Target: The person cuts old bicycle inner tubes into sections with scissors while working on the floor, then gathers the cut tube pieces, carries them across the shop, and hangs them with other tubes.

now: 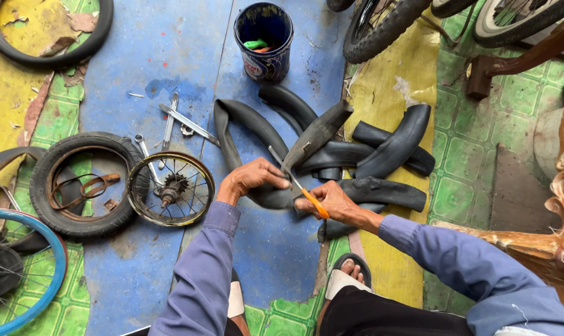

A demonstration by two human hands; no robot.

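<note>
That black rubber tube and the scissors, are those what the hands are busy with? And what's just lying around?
In use:
black inner tube
orange-handled scissors
left hand
right hand

Lying about:
small spoked wheel
small tyre
wrenches
blue can
blue rim

Both arms wear long, loose purple-blue sleeves point(204, 274) with buttoned cuffs, creased at the elbows. Dark trousers point(381, 314) cover the legs. The feet wear open sandals point(349, 274) with pale straps.
</note>
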